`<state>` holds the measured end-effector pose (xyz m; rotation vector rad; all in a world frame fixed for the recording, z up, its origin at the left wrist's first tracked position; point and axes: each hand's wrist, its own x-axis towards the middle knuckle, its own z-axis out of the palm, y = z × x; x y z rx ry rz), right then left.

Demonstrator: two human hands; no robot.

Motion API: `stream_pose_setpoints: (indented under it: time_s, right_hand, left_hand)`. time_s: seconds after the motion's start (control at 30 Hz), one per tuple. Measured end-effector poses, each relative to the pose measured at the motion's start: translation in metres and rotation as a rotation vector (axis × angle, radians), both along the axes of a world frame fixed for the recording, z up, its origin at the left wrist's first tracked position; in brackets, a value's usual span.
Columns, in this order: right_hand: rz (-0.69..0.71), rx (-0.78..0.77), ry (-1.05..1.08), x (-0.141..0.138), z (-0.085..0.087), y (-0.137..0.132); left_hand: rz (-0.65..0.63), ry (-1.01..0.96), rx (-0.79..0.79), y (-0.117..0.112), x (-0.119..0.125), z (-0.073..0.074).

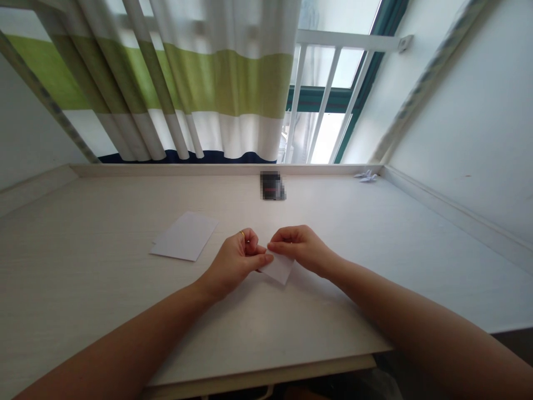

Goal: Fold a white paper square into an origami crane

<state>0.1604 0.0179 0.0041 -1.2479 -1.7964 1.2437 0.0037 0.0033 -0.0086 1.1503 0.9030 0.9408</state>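
Between my two hands is a small white piece of paper (281, 269), held just above the table near its front. My left hand (239, 253), with a gold ring on one finger, pinches the paper's left corner, thumb on top. My right hand (300, 244) grips its upper edge between thumb and fingers, close to the left thumb. The fingers under the paper are partly hidden, and I cannot tell whether it is folded. To the left of my hands lies a flat stack of white paper (185, 236).
The pale wooden table (104, 289) has a raised rim along the back and sides. A dark, pixelated object (272, 186) stands at the back middle. Small folded white paper pieces (367, 176) lie in the back right corner. A striped curtain (233, 83) hangs behind.
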Motion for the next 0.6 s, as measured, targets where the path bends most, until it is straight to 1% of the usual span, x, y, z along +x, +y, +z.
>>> stream_pose_setpoints:
  time_s: [0.17,0.33,0.5,0.6]
  right_hand:
    - [-0.102,-0.052,0.121,0.000,0.001,-0.001]
    - [-0.139,-0.035,0.159,0.001,0.003,-0.002]
    - [-0.230,-0.024,0.234,0.012,0.010,0.007]
    - [-0.279,-0.030,0.296,0.019,0.014,0.013]
  left_hand:
    - [-0.008,0.012,-0.038,0.002,-0.003,0.003]
    - [-0.022,0.029,-0.033,0.003,-0.006,0.005]
    - [-0.044,0.055,-0.047,0.003,-0.010,0.003]
    - [-0.005,0.070,-0.051,0.006,-0.014,0.001]
